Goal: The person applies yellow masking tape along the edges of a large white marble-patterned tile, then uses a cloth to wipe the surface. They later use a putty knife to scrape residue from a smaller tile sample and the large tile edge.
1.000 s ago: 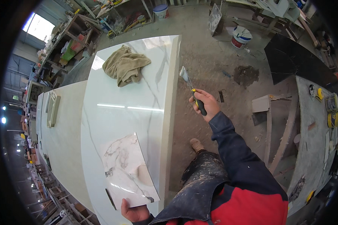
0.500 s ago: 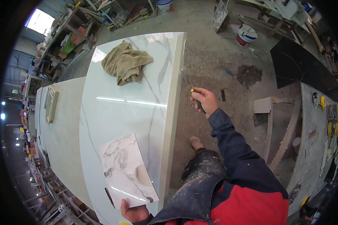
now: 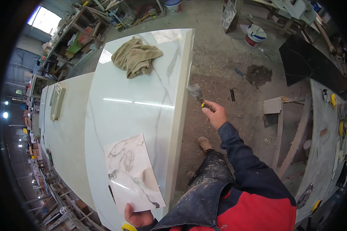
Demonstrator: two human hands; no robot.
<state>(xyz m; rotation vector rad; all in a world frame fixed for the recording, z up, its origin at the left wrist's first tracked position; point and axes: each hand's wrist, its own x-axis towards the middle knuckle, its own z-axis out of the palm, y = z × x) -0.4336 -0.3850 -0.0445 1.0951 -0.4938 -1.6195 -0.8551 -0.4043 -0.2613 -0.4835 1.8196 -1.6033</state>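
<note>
Putty knife (image 3: 198,96) sat in the right hand (image 3: 218,114), whose fingers (image 3: 213,109) were curled shut round its dark handle with a yellow band, the broad metal blade reaching up and left from the fist until its tip touched or very nearly touched the right-hand side face of the white marble slab (image 3: 131,104); which of the two could not be told. It looked a light, stiff tool with a thin blade that would flex a little under pressure, and the handle seemed the only sensible place to hold it, as the hand did. The left hand (image 3: 138,217), at the near edge of the picture, gripped the near end of a small marble tile (image 3: 133,177) with grey veining; its thumb lay on top, the other fingers hidden beneath. That tile rested flat on the near part of the slab and carried a tan smear toward its right side. It seemed rigid, smooth and liable to chip at the corners, so a grip by the edges would suit it. Well apart, at the far end of the slab, lay a crumpled olive rag (image 3: 137,56). A second pale table (image 3: 61,127) stood just to the left, and on the dusty floor far to the right stood a white bucket (image 3: 254,35).
</note>
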